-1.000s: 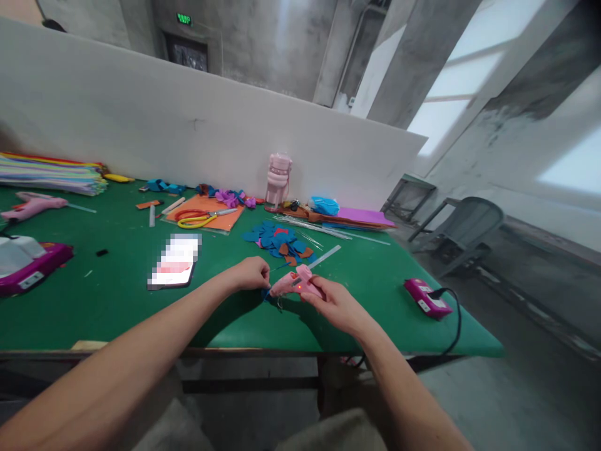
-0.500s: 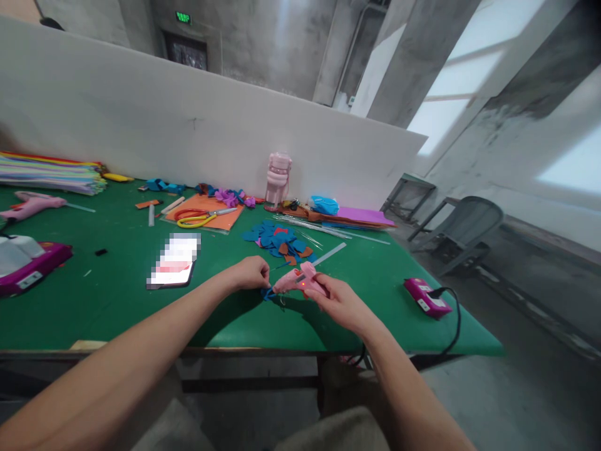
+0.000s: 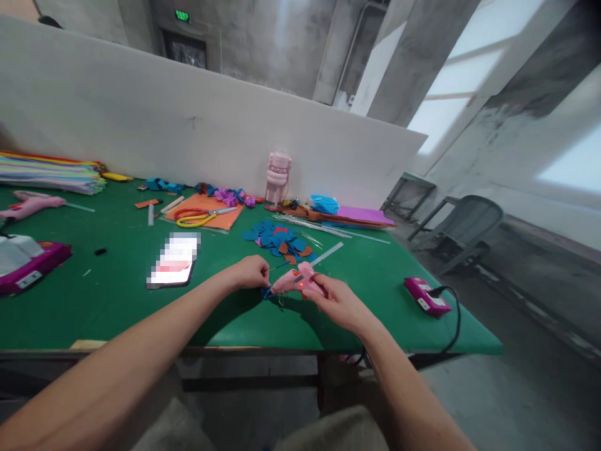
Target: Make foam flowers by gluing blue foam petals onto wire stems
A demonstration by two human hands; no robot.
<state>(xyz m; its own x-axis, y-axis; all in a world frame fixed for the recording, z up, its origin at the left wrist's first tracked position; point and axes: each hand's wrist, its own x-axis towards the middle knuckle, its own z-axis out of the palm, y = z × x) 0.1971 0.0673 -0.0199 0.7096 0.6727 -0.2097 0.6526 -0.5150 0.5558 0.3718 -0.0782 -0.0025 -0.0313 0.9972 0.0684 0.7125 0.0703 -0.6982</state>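
Note:
In my right hand (image 3: 335, 299) is a pink glue gun (image 3: 300, 280), its small light glowing and a clear glue stick (image 3: 328, 252) poking out of its back. The gun's nozzle points left at a small blue felt-like piece (image 3: 267, 292). My left hand (image 3: 253, 272) is closed, its fingertips pinching that blue piece just above the table; its exact shape is partly hidden by the fingers. Just beyond both hands lies a pile of blue cut-out petals (image 3: 275, 237) with some brown ones (image 3: 291, 258) at its near side.
A phone (image 3: 176, 260) lies left of my hands, with scissors (image 3: 197, 217) on an orange sheet (image 3: 230, 219) behind it. A pink bottle (image 3: 278, 178) stands against the white partition (image 3: 211, 134). Purple power strips (image 3: 427, 297) sit at both sides, and a second glue gun (image 3: 32, 205) lies far left.
The glue gun in my right hand has shifted slightly left toward the blue piece. My left hand stays in place, still pinching it.

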